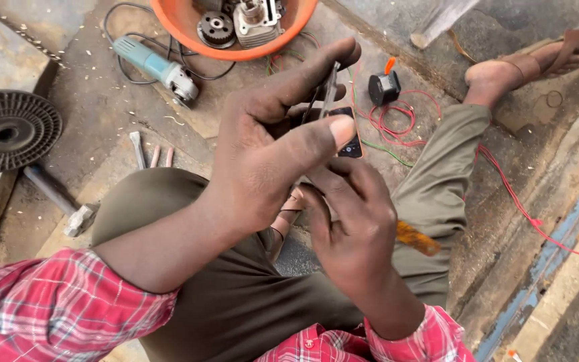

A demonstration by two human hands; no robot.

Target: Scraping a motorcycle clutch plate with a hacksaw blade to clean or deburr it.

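Note:
My left hand is raised in front of me, with its forefinger and thumb pinching a thin dark metal strip that stands nearly upright. Just below it my right hand curls around the lower end of a small black device, which shows only partly behind my left thumb. The two hands touch, over my bent knees in olive trousers. An orange-handled tool lies on my right leg, partly hidden by my right hand.
On the floor: an orange basin with engine parts at the top, a teal angle grinder, a finned metal disc, a hammer, small chisels, a black coil with red wires, and my sandalled foot.

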